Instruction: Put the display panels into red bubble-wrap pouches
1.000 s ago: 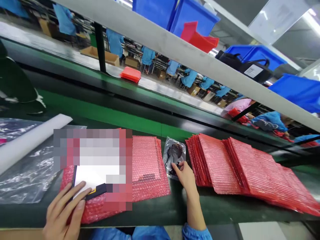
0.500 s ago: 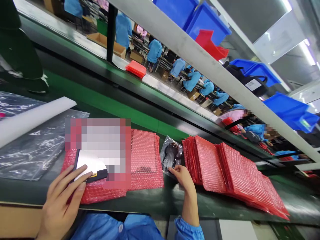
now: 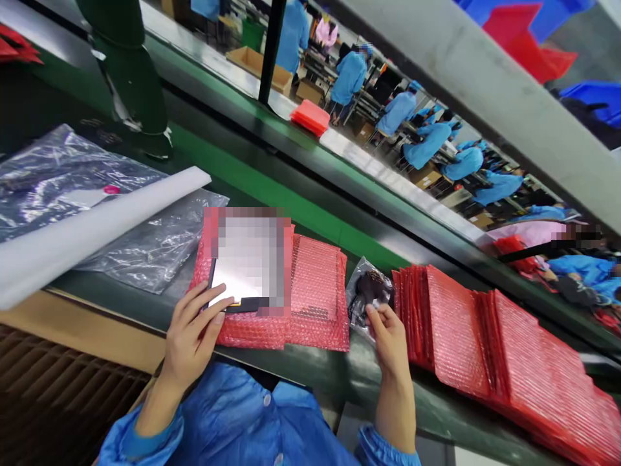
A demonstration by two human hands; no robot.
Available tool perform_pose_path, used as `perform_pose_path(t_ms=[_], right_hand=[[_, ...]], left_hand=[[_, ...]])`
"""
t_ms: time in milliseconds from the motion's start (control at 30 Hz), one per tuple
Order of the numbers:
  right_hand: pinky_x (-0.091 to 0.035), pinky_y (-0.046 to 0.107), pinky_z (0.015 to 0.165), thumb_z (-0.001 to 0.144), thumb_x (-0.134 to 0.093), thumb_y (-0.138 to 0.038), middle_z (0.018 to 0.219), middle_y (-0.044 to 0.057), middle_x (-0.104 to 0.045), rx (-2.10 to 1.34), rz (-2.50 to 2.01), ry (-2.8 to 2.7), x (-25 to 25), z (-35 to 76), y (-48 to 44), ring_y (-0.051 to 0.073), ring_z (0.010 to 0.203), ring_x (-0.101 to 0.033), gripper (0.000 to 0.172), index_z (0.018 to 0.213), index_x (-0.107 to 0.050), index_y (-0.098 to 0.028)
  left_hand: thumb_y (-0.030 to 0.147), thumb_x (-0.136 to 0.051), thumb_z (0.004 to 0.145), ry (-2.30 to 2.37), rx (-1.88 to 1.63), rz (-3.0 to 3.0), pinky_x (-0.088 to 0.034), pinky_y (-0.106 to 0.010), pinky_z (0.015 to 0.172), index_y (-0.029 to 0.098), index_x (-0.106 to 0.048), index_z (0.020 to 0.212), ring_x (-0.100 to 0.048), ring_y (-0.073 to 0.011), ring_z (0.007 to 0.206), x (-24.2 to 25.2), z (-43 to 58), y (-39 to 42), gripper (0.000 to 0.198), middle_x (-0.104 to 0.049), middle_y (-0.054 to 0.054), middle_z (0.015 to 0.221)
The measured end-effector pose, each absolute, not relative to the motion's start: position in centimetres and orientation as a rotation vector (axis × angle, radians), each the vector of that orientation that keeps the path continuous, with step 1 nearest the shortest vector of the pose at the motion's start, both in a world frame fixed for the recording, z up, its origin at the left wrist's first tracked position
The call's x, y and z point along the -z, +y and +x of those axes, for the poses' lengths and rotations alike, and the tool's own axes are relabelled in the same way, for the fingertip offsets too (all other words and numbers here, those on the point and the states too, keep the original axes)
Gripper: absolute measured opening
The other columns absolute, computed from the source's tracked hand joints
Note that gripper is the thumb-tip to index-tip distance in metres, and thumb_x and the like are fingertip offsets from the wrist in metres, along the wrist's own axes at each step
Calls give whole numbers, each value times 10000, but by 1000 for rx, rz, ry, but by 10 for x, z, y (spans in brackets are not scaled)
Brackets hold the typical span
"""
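Observation:
A flat panel with a pale face and a dark edge lies on red bubble-wrap bags; most of it is pixelated. My left hand rests on its lower left corner, fingers spread out and nothing gripped. Just right of the panel lies another red bubble-wrap bag, with a flat shape showing under the wrap. Farther right, my right hand pinches the lower part of a clear plastic bag. Inside that bag is a dark bundle that looks like coiled cable.
Several red bubble-wrap bags are stacked at the right on the dark green bench. A white foam roll lies across clear plastic sheeting at the left. A grey beam slants overhead. People in blue sit beyond.
The view has shifted, so the bench things sit farther right in it. My right thumb and fingers have moved further onto the clear bag. My left hand still rests on the panel.

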State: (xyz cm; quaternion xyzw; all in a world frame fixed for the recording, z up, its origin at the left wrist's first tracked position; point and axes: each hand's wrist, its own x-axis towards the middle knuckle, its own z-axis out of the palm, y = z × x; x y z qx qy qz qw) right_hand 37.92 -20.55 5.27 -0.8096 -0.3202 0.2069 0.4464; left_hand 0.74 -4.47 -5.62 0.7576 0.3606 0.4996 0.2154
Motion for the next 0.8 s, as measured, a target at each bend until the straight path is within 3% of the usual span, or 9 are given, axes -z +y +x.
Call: perform_pose_path(t_ms=[133,233,400,533,800], right_hand=[[-461,303,585,863,-829,-824,765,31,-672,-953,-1739,-1024,-56,314,-126,189,634,-594,635,935,-645,-221],[-499,307,614,978,-763,-751,886,66,-745,-1283,-1423,-1412,-64,272,-66,182,652,-635,572,1007,-680,-186],[-405,297,583,1030,-690,-683,746,14,-657,-1228,-1358,-1828,-67,244,-11,172,647,-568,519,873,-636,-191],[-381,306,601,1037,-643,-613,760,11,-645,-1204,-1351,-1934,-58,243,0,168,654,-523,451,855,-613,-201],[-366,309,625,1048,-703,-413,746,6,-671,-1285,-1279,-1991,-59,245,6,158,631,-554,329,817,-610,-198]], left_hand=[[210,-605,1078,1036,-1389,2114,-458,-575,1294,295,-790,1315,-572,-307,1511,58,9,-43,312,-754,-61,1442],[216,-589,1101,1057,-1370,2080,-471,-537,1279,297,-799,1277,-568,-279,1503,53,10,-43,285,-746,-62,1438],[235,-583,1125,1063,-1342,2006,-482,-524,1267,317,-784,1269,-553,-255,1510,45,12,-43,261,-733,-66,1436],[229,-605,1119,1079,-1356,1942,-460,-554,1291,290,-748,1263,-546,-255,1526,45,14,-46,212,-739,-75,1426],[270,-596,1127,1108,-1330,1957,-470,-579,1275,278,-738,1288,-535,-287,1550,44,12,-48,215,-738,-97,1431]])
